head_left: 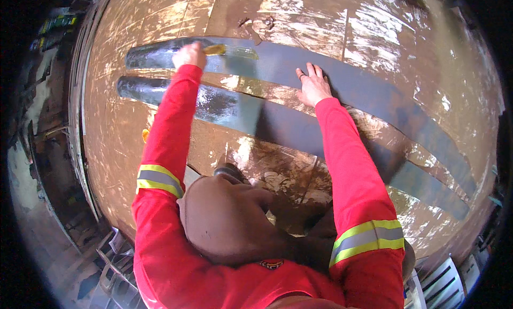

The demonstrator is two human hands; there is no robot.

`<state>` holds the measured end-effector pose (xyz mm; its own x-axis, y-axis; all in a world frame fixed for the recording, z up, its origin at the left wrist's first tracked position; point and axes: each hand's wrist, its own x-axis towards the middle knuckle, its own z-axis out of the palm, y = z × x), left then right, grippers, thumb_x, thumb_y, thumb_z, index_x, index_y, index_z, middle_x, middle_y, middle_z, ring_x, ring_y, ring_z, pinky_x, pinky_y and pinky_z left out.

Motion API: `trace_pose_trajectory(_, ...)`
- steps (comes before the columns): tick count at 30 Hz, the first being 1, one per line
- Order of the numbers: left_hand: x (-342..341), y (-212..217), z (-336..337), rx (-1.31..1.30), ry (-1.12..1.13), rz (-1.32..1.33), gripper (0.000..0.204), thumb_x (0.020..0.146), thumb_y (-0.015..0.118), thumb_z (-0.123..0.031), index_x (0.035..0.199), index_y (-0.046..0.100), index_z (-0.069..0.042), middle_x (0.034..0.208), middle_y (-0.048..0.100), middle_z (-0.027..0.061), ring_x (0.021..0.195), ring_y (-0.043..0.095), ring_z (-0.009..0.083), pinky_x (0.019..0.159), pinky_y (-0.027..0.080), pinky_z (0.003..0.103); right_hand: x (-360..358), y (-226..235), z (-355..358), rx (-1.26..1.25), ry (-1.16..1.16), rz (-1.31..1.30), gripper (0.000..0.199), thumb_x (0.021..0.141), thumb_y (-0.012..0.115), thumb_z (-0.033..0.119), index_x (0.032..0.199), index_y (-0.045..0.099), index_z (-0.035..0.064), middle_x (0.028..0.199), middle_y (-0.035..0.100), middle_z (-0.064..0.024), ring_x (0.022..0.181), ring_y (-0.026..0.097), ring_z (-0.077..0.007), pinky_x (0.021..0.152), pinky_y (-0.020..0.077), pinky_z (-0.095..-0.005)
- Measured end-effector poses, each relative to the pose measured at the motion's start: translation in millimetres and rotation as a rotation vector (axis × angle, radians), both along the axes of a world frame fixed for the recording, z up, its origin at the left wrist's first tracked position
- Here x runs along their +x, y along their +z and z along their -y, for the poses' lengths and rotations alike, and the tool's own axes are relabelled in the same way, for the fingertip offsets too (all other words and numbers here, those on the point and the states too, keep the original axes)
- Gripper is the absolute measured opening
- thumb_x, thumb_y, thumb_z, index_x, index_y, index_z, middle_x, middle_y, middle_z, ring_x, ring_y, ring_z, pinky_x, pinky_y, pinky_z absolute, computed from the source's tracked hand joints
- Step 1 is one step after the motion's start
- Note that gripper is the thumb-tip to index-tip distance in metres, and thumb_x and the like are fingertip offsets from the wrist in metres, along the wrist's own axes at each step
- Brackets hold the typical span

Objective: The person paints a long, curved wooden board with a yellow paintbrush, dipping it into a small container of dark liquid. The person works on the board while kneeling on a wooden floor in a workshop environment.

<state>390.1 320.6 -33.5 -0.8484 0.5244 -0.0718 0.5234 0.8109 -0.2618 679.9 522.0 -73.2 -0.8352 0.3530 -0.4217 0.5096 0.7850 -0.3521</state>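
Two long, curved dark-grey strips lie side by side on the brown floor, a far strip [368,87] and a near strip [288,130]. Their left parts look glossy and wet, while the right parts are matt. Over the left part of the far strip, my left hand [189,56] is closed on a paintbrush. The brush's yellowish-brown end [215,49] points right, beside a wet, yellowish streak on the strip. My right hand [313,85] rests with fingers spread at the near edge of the far strip, holding nothing.
The brown floor [299,15] has scuffs and patches of sunlight. A small orange thing [145,135] shows partly behind my left sleeve. White slatted plastic [443,282] stands at the lower right. Boards and clutter [48,164] line the left side.
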Motion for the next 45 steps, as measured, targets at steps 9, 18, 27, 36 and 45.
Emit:
trace_pose_trajectory(9, 64, -12, -66, 0.006, -0.456, 0.047, 0.013, 0.079, 0.059, -0.024, 0.086, 0.066, -0.015, 0.075, 0.065, 0.0133, 0.071, 0.065, 0.033, 0.062, 0.051, 0.044, 0, -11, 0, 0.054, -0.005, -0.061, 0.069, 0.072, 0.068, 0.024, 0.135, 0.044, 0.0128, 0.145, 0.027, -0.0171, 0.135, 0.024, -0.0353, 0.105, 0.0293, -0.0584)
trace_pose_trajectory(18, 11, 14, -31, -0.107, -0.185, -0.007, 0.02, 0.074, 0.065, -0.032, 0.088, 0.066, -0.017, 0.083, 0.068, 0.0111, 0.078, 0.066, 0.0309, 0.065, 0.052, 0.045, 2, -11, 1, 0.051, -0.008, -0.094, 0.064, 0.075, 0.066, 0.023, 0.135, 0.046, 0.0139, 0.144, 0.029, -0.0146, 0.134, 0.027, -0.0336, 0.104, 0.0304, -0.0584)
trace_pose_trajectory(27, 2, 61, -8, 0.197, -0.178, -0.022, 0.022, 0.075, 0.068, -0.033, 0.084, 0.064, -0.014, 0.078, 0.066, 0.0077, 0.074, 0.065, 0.0281, 0.062, 0.051, 0.04, -47, 7, -21, -0.086, -0.123, -0.081, 0.028, 0.072, 0.065, 0.023, 0.096, 0.068, 0.0076, 0.115, 0.058, -0.0163, 0.11, 0.054, -0.0325, 0.089, 0.0464, -0.0499)
trace_pose_trajectory(36, 30, 75, 14, 0.51, -0.332, -0.012, 0.017, 0.078, 0.069, -0.027, 0.08, 0.064, -0.011, 0.076, 0.065, 0.0071, 0.068, 0.064, 0.0277, 0.058, 0.05, 0.036, -164, -23, -37, -0.623, -0.267, -0.556, 0.038, 0.072, 0.074, 0.029, 0.104, 0.069, 0.0095, 0.097, 0.069, -0.016, 0.095, 0.064, -0.0245, 0.088, 0.0486, -0.0339)
trace_pose_trajectory(45, 30, 80, 24, 0.608, -0.337, 0.038, 0.017, 0.076, 0.07, -0.026, 0.079, 0.062, -0.011, 0.073, 0.063, 0.0067, 0.067, 0.062, 0.0287, 0.057, 0.048, 0.037, -195, -16, -18, -0.892, -0.126, -0.532, 0.033, 0.074, 0.078, 0.026, 0.099, 0.069, 0.0076, 0.095, 0.069, -0.009, 0.09, 0.062, -0.0175, 0.083, 0.0473, -0.0302)
